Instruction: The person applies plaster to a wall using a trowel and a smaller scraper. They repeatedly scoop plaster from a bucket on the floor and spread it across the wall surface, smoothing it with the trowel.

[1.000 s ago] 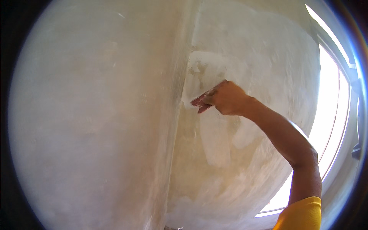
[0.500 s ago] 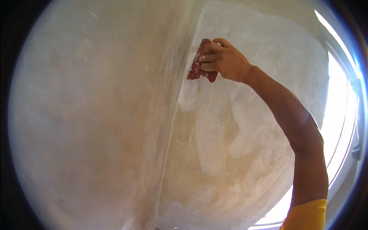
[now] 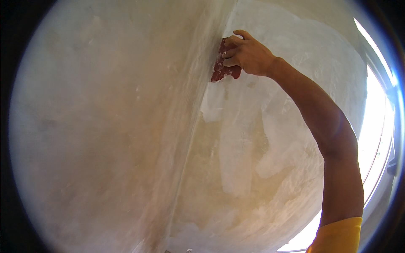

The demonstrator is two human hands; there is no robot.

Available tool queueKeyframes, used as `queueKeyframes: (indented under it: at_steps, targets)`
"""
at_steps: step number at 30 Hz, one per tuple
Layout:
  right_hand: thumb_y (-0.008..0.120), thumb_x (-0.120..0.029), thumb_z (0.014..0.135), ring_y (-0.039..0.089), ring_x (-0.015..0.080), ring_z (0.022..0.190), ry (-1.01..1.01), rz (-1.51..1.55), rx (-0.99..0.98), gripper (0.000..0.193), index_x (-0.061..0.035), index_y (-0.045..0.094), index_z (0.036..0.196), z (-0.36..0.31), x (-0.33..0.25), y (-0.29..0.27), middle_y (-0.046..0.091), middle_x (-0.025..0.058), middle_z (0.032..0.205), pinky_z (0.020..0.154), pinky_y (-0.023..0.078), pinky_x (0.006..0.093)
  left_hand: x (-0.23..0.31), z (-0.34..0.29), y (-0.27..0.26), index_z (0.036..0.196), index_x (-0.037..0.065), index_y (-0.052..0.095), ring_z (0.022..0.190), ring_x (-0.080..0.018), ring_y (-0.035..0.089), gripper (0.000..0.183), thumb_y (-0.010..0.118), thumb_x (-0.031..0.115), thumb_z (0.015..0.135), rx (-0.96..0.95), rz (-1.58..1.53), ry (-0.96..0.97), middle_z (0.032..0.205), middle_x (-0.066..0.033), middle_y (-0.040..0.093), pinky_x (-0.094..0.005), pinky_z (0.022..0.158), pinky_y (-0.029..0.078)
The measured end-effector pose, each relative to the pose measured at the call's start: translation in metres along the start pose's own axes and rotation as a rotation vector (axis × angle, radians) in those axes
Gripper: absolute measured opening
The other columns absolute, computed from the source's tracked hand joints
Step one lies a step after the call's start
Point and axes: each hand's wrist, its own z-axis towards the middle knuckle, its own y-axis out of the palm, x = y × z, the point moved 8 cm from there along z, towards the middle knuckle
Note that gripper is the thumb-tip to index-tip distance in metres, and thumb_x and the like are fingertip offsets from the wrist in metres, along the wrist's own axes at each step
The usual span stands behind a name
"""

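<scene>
My right hand (image 3: 253, 55) is raised high, its fingers closed around a dark red putty spreader (image 3: 218, 67) smeared with white. The spreader lies against the right-hand wall surface (image 3: 236, 147), its left edge close to the corner seam (image 3: 195, 122). Pale, fresh-looking patches of filler (image 3: 212, 107) show just below the tool, over a tan ground. The index finger stands a little apart from the others. My left hand is out of view.
A broad, mottled grey-tan surface (image 3: 101, 126) fills the left side and meets the other one at the slanting seam. To the right, beyond my arm in a yellow sleeve (image 3: 337, 236), is a bright window opening (image 3: 371, 126) with a frame.
My right hand and the spreader have shifted slightly upward and to the right along the seam. The grip stays the same, and the whole view has moved a little.
</scene>
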Motion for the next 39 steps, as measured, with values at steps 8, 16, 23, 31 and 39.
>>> queueKeyframes:
  at_steps: [8, 16, 23, 31, 39]
  targets:
    - [0.064, -0.01, 0.09, 0.067, 0.02, 0.107, 0.118, -0.023, -0.244, 0.025, -0.0253, 0.081, 0.099, -0.153, 0.007, 0.133, 0.075, -0.0009, 0.098, 0.098, 0.047, 0.0404, 0.011, 0.035, 0.238, 0.109, 0.005, 0.066, 0.084, -0.0257, 0.059, 0.022, 0.071, 0.019, 0.093, -0.002, -0.034, 0.061, 0.09, -0.0123, 0.065, -0.0418, 0.076, 0.05]
    - [0.064, 0.002, 0.083, 0.067, 0.0242, 0.103, 0.246, 0.022, -0.405, 0.033, -0.0163, 0.081, 0.104, -0.281, 0.012, 0.201, 0.074, 0.0066, 0.095, 0.099, 0.047, 0.0403, 0.011, 0.071, 0.381, 0.104, 0.004, 0.067, 0.07, -0.0207, 0.057, 0.021, 0.074, 0.016, 0.089, -0.017, -0.051, 0.126, 0.076, -0.0093, 0.064, -0.0389, 0.066, 0.05]
    - [0.066, 0.002, 0.081, 0.069, 0.0253, 0.092, 0.277, 0.011, -0.394, 0.028, -0.0169, 0.081, 0.094, -0.357, -0.006, 0.206, 0.074, 0.0054, 0.091, 0.094, 0.048, 0.0391, 0.002, 0.122, 0.416, 0.108, 0.002, 0.069, 0.078, -0.022, 0.062, 0.023, 0.073, 0.015, 0.089, 0.032, -0.021, 0.144, 0.085, -0.0121, 0.068, -0.0391, 0.074, 0.052]
    - [0.071, -0.007, 0.085, 0.062, 0.0198, 0.117, 0.083, 0.008, 0.141, 0.032, -0.0229, 0.079, 0.111, -0.458, -0.008, 0.334, 0.076, -0.003, 0.113, 0.111, 0.044, 0.0397, 0.0, 0.215, 0.566, 0.114, 0.002, 0.068, 0.087, -0.0237, 0.064, 0.026, 0.071, 0.015, 0.091, 0.078, -0.025, 0.086, 0.094, -0.0132, 0.07, -0.0393, 0.08, 0.053]
    - [0.072, -0.015, 0.084, 0.054, 0.0236, 0.132, 0.026, 0.044, 0.351, 0.041, -0.0197, 0.074, 0.124, -0.618, 0.016, 0.768, 0.07, -0.0001, 0.132, 0.115, 0.043, 0.0405, 0.005, 0.399, 0.878, 0.12, 0.002, 0.067, 0.096, -0.0253, 0.066, 0.029, 0.07, 0.016, 0.094, 0.059, 0.035, -0.071, 0.104, -0.0141, 0.071, -0.0397, 0.085, 0.054]
